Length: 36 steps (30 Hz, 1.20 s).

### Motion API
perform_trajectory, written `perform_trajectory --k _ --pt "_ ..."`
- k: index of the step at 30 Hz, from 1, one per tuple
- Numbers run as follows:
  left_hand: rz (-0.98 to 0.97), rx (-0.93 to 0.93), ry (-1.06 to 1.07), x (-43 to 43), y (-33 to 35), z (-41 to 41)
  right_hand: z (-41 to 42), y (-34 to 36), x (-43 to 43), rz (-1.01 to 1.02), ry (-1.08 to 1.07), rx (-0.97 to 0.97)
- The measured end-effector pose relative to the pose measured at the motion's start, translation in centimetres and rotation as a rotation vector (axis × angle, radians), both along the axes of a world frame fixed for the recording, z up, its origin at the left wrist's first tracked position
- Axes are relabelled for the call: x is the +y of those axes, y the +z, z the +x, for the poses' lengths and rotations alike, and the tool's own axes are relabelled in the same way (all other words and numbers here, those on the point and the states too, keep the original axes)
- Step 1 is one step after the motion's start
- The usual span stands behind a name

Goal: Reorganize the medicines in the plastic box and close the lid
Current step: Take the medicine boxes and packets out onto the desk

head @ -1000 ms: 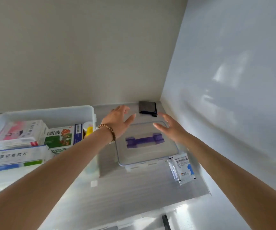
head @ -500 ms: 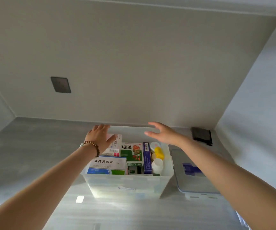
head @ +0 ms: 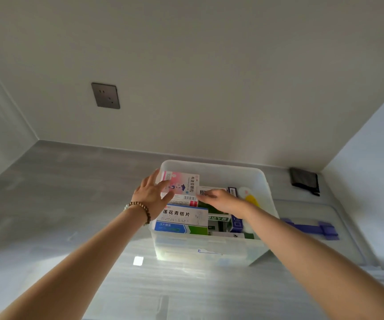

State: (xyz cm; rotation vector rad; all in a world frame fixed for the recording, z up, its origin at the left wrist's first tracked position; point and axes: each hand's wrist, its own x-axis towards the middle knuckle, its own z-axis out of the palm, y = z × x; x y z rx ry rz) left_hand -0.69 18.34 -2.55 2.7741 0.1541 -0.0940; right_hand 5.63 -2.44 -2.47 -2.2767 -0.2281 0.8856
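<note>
The translucent plastic box [head: 211,165] stands open on the grey counter, packed with medicine cartons. My left hand [head: 150,195], with a bead bracelet on the wrist, grips a pink-and-white carton [head: 180,183] at its left edge, tilted up above the others. My right hand [head: 223,201] lies over a green carton [head: 217,219], its bent fingertips at the pink carton's lower right corner; whether they grip is unclear. A blue-and-white carton [head: 181,218] fills the front left. A yellow-capped bottle [head: 252,200] stands at the right wall. The clear lid [head: 311,212] with a purple handle lies to the right.
A black folded object [head: 304,180] sits in the back right corner. A wall socket [head: 105,95] is on the back wall. Walls close in at left and right. A small white square [head: 138,260] lies on the counter in front of the box.
Both hands swung from over the lid to the open box and dropped into it. My left hand has taken the pink carton and tilted it up; my right hand reached its corner.
</note>
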Motion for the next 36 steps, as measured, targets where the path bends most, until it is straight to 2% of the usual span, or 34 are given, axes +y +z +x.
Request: perform_trajectory --k 4,9,18,22,27,29,32,36 --pt "-0.010 -0.004 0.001 0.0 -0.2 0.0 0.1 -0.5 1.6 0.001 -0.060 0.068" --pt "-0.024 -0.004 0.010 -0.3 -0.1 0.0 0.6 -1.7 3.3 0.042 -0.286 0.147" --pt "-0.025 -0.035 0.021 -0.4 0.2 -0.1 1.0 -1.2 3.7 0.383 -0.532 0.292" --pt "-0.026 -0.040 0.024 -0.4 0.3 -0.3 0.8 -0.9 5.2 0.479 -0.617 0.229" --pt "-0.029 -0.091 0.042 -0.5 0.4 -0.5 0.3 0.5 4.8 0.545 -0.529 0.134" --pt "-0.128 -0.169 0.065 -1.1 1.1 -0.3 0.2 2.1 3.5 0.635 -0.470 0.125" --pt "-0.404 -0.288 0.036 -3.8 3.2 0.1 -0.2 5.6 0.3 0.777 -0.415 0.114" --pt "-0.896 -0.230 0.035 -9.9 6.2 1.0 -0.9 8.9 -6.0 0.855 -0.422 0.080"
